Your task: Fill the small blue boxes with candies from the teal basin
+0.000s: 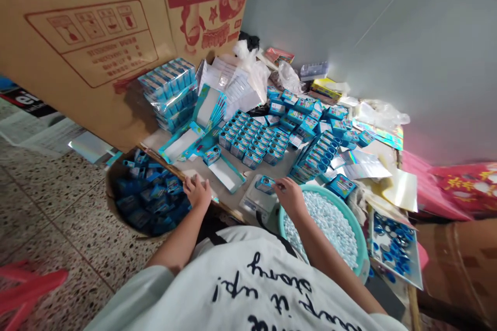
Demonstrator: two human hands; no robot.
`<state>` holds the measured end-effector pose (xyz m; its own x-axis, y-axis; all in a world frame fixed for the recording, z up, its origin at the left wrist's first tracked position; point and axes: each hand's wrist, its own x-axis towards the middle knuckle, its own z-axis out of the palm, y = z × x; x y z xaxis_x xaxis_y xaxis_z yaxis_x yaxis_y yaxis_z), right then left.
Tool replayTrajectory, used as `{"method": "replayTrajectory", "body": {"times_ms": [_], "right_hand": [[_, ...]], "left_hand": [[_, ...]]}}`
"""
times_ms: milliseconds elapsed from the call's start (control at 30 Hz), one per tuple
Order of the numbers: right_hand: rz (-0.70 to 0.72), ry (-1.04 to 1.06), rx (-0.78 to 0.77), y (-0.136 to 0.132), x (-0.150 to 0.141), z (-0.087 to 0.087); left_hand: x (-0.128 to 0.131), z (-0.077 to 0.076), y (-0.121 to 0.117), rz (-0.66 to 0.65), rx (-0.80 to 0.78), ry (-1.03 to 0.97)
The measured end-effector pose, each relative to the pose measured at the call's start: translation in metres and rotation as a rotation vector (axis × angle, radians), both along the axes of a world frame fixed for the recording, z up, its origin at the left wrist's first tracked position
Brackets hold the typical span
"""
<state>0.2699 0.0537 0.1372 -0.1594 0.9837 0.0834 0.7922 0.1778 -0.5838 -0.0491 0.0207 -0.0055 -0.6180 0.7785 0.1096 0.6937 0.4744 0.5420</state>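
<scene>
Both our left hand (198,193) and right hand (291,197) half-curl, grips unclear; nudging could tip the near blue box (265,183).

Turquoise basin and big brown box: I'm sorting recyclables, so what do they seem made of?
Turquoise basin: probably plastic, smooth with a slight sheen and even colour around its rim.
Big brown box: likely cardboard, matt, with flat tan panels and red print directly on them.

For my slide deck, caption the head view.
Left hand at the table edge, right hand at a small blue box near a teal basin of pale pellets.
</scene>
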Motion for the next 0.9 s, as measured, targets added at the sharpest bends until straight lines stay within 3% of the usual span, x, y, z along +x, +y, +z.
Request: {"method": "replayTrajectory", "body": {"times_ms": [267,533,700,900], "right_hand": [[-0.16,0.062,-0.088,-0.043,0.048,0.021],[-0.221,-0.046,-0.149,-0.084,0.077,0.005],[-0.183,-0.084,-0.152,-0.088,0.078,-0.001],[-0.119,-0.126,-0.038,-0.07,0.068,0.006]], "left_hand": [[0.001,-0.006,0.002,0.023,-0.011,0.006],[0.001,-0.01,0.003,0.017,-0.018,0.031],[0.001,-0.01,0.004,0.025,-0.063,0.085],[0.001,-0.008,0.003,0.023,-0.092,0.082]]}}
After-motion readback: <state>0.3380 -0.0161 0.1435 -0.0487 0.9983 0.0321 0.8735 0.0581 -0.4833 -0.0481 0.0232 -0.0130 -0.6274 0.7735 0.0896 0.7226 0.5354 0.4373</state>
